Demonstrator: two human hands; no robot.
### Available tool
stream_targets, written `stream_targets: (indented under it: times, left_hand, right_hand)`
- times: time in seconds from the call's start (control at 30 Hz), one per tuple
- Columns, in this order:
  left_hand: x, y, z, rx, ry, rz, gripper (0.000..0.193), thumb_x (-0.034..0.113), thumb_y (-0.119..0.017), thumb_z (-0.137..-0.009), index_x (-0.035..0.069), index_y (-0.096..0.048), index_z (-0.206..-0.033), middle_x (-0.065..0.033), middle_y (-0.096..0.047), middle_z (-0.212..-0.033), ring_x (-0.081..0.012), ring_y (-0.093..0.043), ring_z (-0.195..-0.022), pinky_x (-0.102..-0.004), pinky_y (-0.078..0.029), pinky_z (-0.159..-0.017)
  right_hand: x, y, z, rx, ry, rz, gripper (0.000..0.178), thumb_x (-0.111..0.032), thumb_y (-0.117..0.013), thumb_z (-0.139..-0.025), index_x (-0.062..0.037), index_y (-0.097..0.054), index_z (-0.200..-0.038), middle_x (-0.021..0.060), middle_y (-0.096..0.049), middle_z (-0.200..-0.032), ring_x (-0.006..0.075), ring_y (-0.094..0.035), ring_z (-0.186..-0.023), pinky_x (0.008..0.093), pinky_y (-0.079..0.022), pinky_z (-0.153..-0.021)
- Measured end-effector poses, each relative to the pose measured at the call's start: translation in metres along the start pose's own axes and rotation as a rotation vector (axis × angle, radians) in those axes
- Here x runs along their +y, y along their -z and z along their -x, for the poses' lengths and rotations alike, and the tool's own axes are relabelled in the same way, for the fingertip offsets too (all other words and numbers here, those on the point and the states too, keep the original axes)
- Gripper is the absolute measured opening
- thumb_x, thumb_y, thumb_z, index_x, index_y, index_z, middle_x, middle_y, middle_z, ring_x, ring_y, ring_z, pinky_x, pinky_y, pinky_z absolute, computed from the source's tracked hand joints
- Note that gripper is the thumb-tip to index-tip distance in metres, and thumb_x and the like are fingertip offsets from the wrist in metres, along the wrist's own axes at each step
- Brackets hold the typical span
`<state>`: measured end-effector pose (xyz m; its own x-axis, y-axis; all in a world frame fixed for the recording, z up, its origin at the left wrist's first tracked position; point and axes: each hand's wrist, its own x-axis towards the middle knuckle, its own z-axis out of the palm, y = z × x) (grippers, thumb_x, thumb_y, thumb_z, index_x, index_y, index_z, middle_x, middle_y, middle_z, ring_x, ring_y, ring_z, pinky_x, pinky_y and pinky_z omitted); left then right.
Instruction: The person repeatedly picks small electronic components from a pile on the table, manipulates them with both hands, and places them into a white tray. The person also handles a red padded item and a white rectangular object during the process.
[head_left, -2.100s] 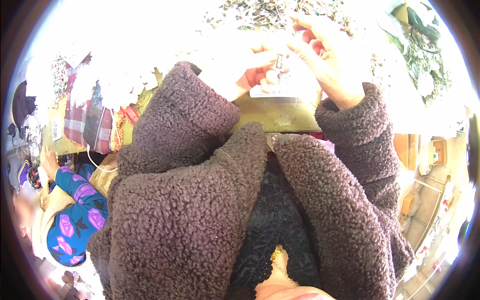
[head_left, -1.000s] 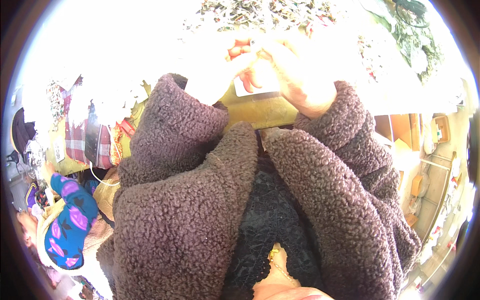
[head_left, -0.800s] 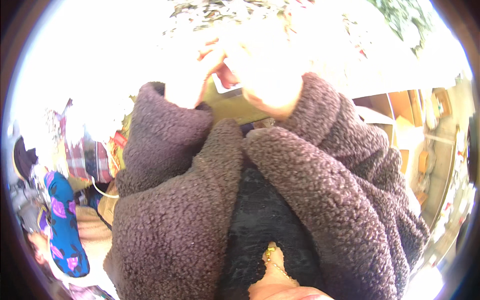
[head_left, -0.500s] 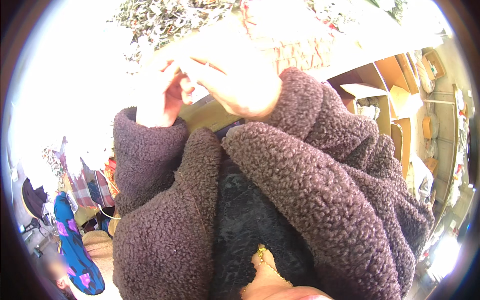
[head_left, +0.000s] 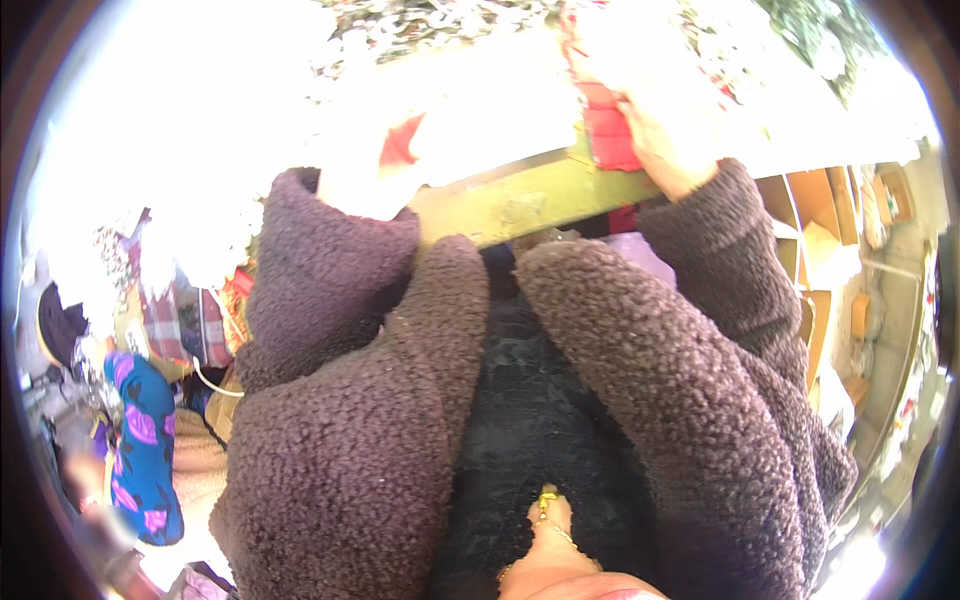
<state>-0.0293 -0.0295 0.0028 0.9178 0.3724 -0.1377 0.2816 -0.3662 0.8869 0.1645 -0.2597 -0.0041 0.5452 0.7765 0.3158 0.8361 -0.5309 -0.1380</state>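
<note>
My left hand [head_left: 365, 175] is over the pale work surface, left of the wooden edge. Glare washes out its fingers, and a small red-orange patch [head_left: 403, 140] shows beside it; I cannot tell whether that is a held thing or shaded palm. My right hand [head_left: 672, 135] reaches forward at the right, its thumb side against a red segmented piece [head_left: 612, 130] that lies over the table edge. Its fingers look stretched out, though their tips fade into the brightness. A whitish flat area [head_left: 510, 125] lies between the hands.
A yellowish wooden table edge [head_left: 520, 208] runs before me. Heaped grey-white strips [head_left: 440, 25] lie at the far side, dark green material [head_left: 825, 40] at the far right. Cardboard boxes [head_left: 820, 210] stand right. At lower left, a person wears a blue flowered sleeve [head_left: 150, 450].
My hands, together before, have parted. The right has moved right to the red piece; the left stays at the left. The view has shifted, showing more of the wooden edge.
</note>
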Motion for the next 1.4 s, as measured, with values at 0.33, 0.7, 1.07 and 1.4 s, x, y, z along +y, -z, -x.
stream_targets:
  times: [0.33, 0.7, 1.07, 1.4]
  left_hand:
    - [0.004, 0.001, -0.014, -0.291, -0.046, 1.318, 0.032, 0.022, -0.056, -0.09, -0.002, -0.054, -0.111, -0.0191, -0.064, -0.096, -0.0147, -0.061, -0.061, -0.0236, -0.049, -0.047]
    - [0.01, -0.004, -0.015, -0.314, -0.027, 1.177, 0.028, 0.023, -0.057, -0.089, 0.002, -0.056, -0.107, -0.0145, -0.064, -0.086, -0.0125, -0.055, -0.049, -0.0213, -0.042, -0.037]
    - [-0.002, -0.002, -0.017, -0.35, 0.016, 1.153, 0.025, 0.019, -0.062, -0.087, 0.002, -0.058, -0.104, -0.0092, -0.064, -0.083, -0.0094, -0.056, -0.053, -0.0211, -0.045, -0.041]
    - [0.003, -0.011, -0.013, -0.041, -0.041, 1.021, 0.036, 0.031, -0.059, -0.088, -0.002, -0.058, -0.1, -0.012, -0.062, -0.088, -0.0119, -0.05, -0.047, -0.0219, -0.042, -0.04]
  right_hand:
    - [-0.074, 0.024, -0.059, 0.158, 0.388, -0.605, 0.018, -0.002, -0.055, -0.087, -0.0021, -0.06, -0.104, 0.0095, -0.065, -0.086, 0.0191, -0.062, -0.079, 0.0281, -0.049, -0.073]
    - [-0.096, 0.024, -0.062, -0.002, 0.48, -0.553, 0.017, -0.004, -0.057, -0.085, -0.0039, -0.056, -0.102, 0.0105, -0.061, -0.085, 0.0227, -0.062, -0.079, 0.0302, -0.049, -0.072]
    - [-0.099, 0.05, -0.074, -0.149, 0.641, -0.548, 0.015, 0.007, -0.05, -0.072, 0.0009, -0.042, -0.083, 0.0165, -0.052, -0.068, 0.0339, -0.057, -0.064, 0.0374, -0.045, -0.054]
    - [-0.093, 0.032, -0.059, -0.336, 0.279, -0.527, 0.019, -0.013, -0.055, -0.087, -0.0023, -0.059, -0.102, 0.015, -0.062, -0.087, 0.0271, -0.062, -0.079, 0.0334, -0.05, -0.072]
